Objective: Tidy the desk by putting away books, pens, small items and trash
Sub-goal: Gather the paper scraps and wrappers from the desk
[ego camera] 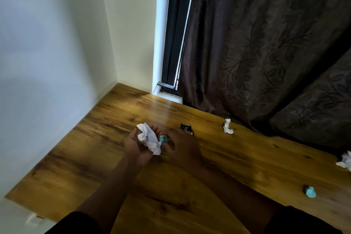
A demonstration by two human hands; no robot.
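Wooden desk boards run under both hands, which meet out in front of the person. On the left hand, turned palm up with its fingers loosely cupped, lies a crumpled white paper. Just to its right, the right hand reaches palm down over the desk; it is blurred, and whether its fingers are pinching anything cannot be told. Between the two hands, at the right hand's fingertips, sits a small teal wad. Just beyond the right hand's knuckles lies a dark wrapper. Farther right of that hand and beyond it, a twisted white scrap rests near the dark curtain. Well to the right are another white paper ball at the frame edge and a second teal wad nearer the person.
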